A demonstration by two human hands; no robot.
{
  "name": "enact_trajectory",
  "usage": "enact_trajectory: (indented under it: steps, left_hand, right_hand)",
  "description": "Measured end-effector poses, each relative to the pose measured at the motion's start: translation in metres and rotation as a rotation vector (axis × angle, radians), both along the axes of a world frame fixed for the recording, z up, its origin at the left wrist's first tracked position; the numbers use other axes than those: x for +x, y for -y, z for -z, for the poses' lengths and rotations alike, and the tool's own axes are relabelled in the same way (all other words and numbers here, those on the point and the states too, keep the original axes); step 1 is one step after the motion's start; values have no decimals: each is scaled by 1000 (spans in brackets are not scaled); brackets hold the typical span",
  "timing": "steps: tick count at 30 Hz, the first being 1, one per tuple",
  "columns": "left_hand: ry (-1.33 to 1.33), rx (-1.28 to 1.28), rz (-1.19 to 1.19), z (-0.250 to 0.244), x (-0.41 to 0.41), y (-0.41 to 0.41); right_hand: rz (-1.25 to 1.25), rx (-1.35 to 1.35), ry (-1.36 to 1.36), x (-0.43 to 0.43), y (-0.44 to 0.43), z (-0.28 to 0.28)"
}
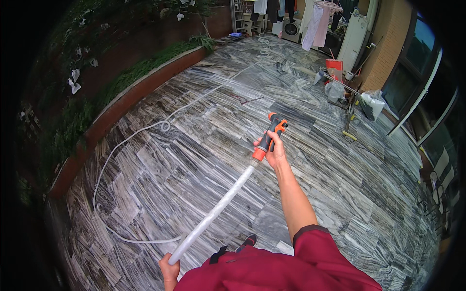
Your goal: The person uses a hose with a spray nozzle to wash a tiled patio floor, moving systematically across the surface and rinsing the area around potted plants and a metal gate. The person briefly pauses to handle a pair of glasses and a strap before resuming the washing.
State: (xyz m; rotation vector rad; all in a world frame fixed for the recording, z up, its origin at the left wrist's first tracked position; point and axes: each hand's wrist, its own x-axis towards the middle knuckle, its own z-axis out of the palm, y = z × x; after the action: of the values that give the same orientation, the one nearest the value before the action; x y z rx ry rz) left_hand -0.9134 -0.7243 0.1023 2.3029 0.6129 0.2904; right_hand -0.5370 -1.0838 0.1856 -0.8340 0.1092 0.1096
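Observation:
My right hand [275,150] is wrapped around the grip of a black and orange hose spray gun [271,134], just right of the picture's middle. A reinforced, whitish garden hose [214,212] joins the gun's red connector and slants down to the lower left. There my left hand [170,270] holds the hose near my body. Beyond that hand the hose lies on the tiled floor, curves round on the left, makes a small loop and runs away to the back. Whether water leaves the nozzle cannot be told.
A raised planter edge [138,85] borders the left. On the right lie plastic bags [334,90], a red bag [334,69] and long-handled tools [350,116] beside glass doors. A washing machine [291,30], hanging laundry [316,25] and a ladder [237,16] stand at the back.

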Motion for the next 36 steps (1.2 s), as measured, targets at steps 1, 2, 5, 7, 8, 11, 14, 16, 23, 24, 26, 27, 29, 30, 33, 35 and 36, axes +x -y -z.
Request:
enact_trajectory:
  steps: [1, 2, 5, 7, 8, 11, 14, 16, 23, 24, 26, 27, 29, 30, 33, 35, 36]
  left_hand:
    - [6, -18, -27, 5, -16, -7]
    - [47, -15, -63, 26, -35, -16]
    - [19, -71, -89, 16, -74, -22]
    - [-16, -137, -175, 29, -100, -34]
    - [-13, -134, -196, 31, -105, -35]
    - [70, -147, -319, 60, -119, -46]
    - [85, -128, -345, 56, -94, -45]
    - [128, -56, -308, 45, -56, -35]
    - [-82, 277, -186, 61, 90, -29]
    - [-111, 333, -165, 62, 117, -21]
    - [-159, 324, -155, 65, 163, -11]
    - [-194, 323, -166, 68, 181, -8]
    - [-260, 302, -175, 69, 221, 10]
    - [-264, 296, -165, 68, 239, 20]
    - [-292, 327, -182, 77, 282, 40]
    - [-285, 332, -189, 88, 306, 56]
    - [-319, 289, -155, 102, 317, 56]
  right_hand:
    - [-53, -23, -18, -3, -15, -1]
    - [-89, -51, -37, -4, -27, 4]
    - [-215, -179, -85, -23, -70, 2]
    - [-297, -291, -105, -28, -89, 9]
    - [-277, -355, -159, -30, -97, 13]
    - [-242, -542, -210, -37, -123, 17]
    - [22, -1041, -163, -29, -127, 57]
    - [11, -1054, -236, -38, -110, 73]
    - [-84, -954, -604, -128, 51, 156]
    - [5, -899, -661, -154, 98, 187]
    - [92, -930, -830, -214, 177, 231]
    - [194, -909, -1016, -243, 197, 235]
    - [232, -994, -1182, -317, 254, 262]
    - [174, -980, -1371, -348, 279, 271]
    - [153, -976, -1566, -406, 295, 269]
    - [-31, -1173, -1412, -396, 301, 249]
    - [-19, -1135, -1383, -378, 307, 250]
